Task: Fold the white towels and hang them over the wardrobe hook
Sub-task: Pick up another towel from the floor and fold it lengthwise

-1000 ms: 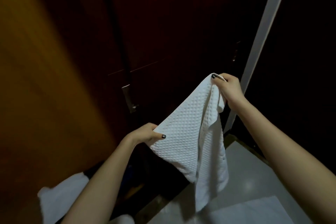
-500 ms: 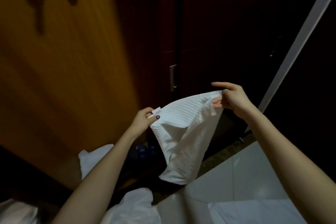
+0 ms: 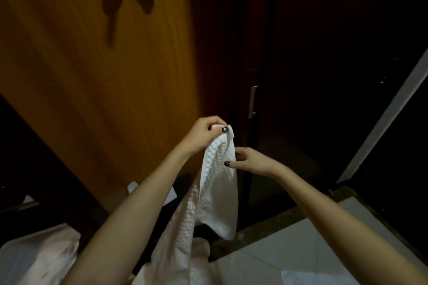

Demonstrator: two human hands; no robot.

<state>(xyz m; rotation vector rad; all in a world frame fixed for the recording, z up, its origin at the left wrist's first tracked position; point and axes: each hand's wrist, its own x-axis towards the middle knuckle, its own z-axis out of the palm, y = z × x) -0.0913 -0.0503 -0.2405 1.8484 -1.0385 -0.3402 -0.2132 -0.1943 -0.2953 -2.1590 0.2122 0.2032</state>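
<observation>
Dark polish is worn on the thumbnail of the left hand [image 3: 203, 133]. The same polish is seen on the thumbnail of the right hand [image 3: 252, 162], just below the left hand. Both forearms [image 3: 139, 203] are left bare.

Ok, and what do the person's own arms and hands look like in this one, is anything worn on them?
Both forearms are bare as far as the frame shows, with no sleeves in view. The left hand and the right hand are ungloved. The thumbnails that show, left and right, carry dark polish. No watch, bracelet or ring can be seen, though the light is dim.
</observation>
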